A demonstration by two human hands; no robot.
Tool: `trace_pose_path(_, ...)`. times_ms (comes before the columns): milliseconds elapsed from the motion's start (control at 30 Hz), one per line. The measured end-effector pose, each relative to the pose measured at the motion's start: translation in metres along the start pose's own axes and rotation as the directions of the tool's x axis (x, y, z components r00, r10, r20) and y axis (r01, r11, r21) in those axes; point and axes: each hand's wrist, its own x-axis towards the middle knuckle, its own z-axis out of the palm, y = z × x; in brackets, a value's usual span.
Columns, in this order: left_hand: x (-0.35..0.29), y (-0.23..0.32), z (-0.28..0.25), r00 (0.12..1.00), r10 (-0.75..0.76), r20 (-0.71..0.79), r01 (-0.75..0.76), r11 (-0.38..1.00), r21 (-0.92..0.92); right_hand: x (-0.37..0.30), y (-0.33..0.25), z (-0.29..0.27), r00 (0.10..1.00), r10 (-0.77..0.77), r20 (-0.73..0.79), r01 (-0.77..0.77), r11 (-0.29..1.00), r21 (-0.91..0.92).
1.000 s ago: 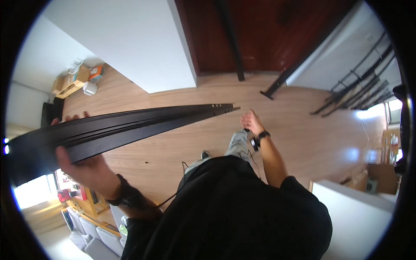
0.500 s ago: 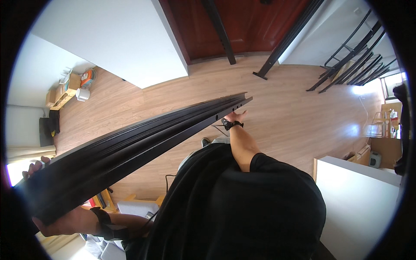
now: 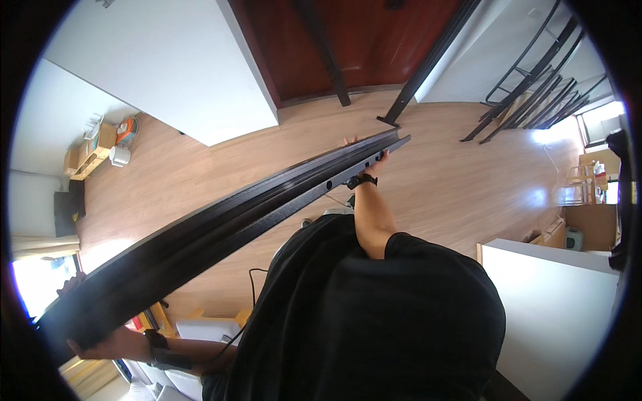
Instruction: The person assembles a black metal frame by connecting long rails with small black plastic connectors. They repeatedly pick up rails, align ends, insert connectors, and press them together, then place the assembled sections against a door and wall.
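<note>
A long black metal beam (image 3: 247, 217), with a grooved channel and holes along its near edge, slants from the lower left up to the middle right. My left hand (image 3: 115, 344) grips its left part, the palm at the near edge and fingertips curled over the far edge. Close to the beam's right end, my right hand (image 3: 374, 168) reaches beneath it. Its fingertips show past the far edge, so the hand is wrapped round the metal. The beam hides most of both hands' fingers and is held above the wooden floor.
Two black posts (image 3: 324, 53) (image 3: 428, 70) lean at the red-brown door ahead. Several black metal frames (image 3: 531, 87) rest against the right wall. A white wall corner (image 3: 221, 130) juts out ahead left; a white cabinet (image 3: 552, 294) stands at the right. A dark cable (image 3: 253, 284) hangs beside me.
My right hand has closed round the beam's right end; before, it was open beneath it. That end has shifted slightly right and up in view. My left hand keeps its grip.
</note>
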Motion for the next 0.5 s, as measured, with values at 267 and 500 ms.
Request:
trace_pose_path(267,0.014,-0.166,-0.021,0.894,-0.009,0.448,0.402,0.461,-0.792,0.013,-0.082,0.092,0.844,-0.120,0.522,0.221,0.966,-0.135)
trace_pose_path(500,-0.066,-0.350,0.007,0.833,-0.523,0.178,0.360,0.269,-0.893,-0.071,-0.158,0.194,0.815,-0.284,0.505,0.413,0.896,-0.163)
